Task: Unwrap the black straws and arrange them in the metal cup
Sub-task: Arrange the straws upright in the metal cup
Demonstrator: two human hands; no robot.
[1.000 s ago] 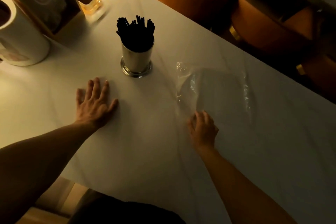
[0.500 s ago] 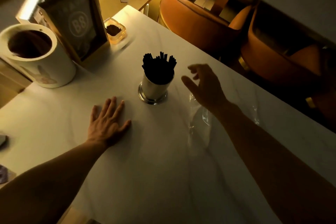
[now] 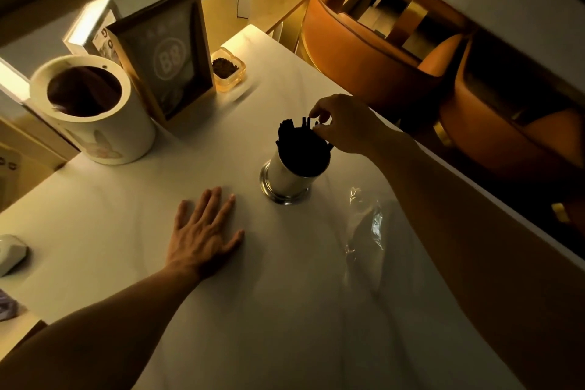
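Note:
A metal cup [image 3: 286, 180] stands upright in the middle of the white table [image 3: 285, 310], packed with several black straws [image 3: 297, 142] that stick out of its top. My right hand [image 3: 345, 125] reaches over the cup from the right, thumb and forefinger pinched at the tips of the straws on the cup's right side. My left hand [image 3: 204, 239] lies flat on the table, palm down with fingers spread, just left of and nearer than the cup. An empty clear plastic wrapper [image 3: 365, 231] lies on the table to the right of the cup, partly under my right forearm.
At the back left stand a white cylindrical container [image 3: 95, 117], a framed sign marked B8 [image 3: 164, 57] and a small amber ashtray [image 3: 228, 70]. A small white object [image 3: 11, 252] lies at the left edge. Orange chairs [image 3: 364, 57] stand beyond the table's right edge.
My right hand left the wrapper, rose and reached across to the straw tips at the cup. The camera view tilted up. My left hand stayed flat on the table.

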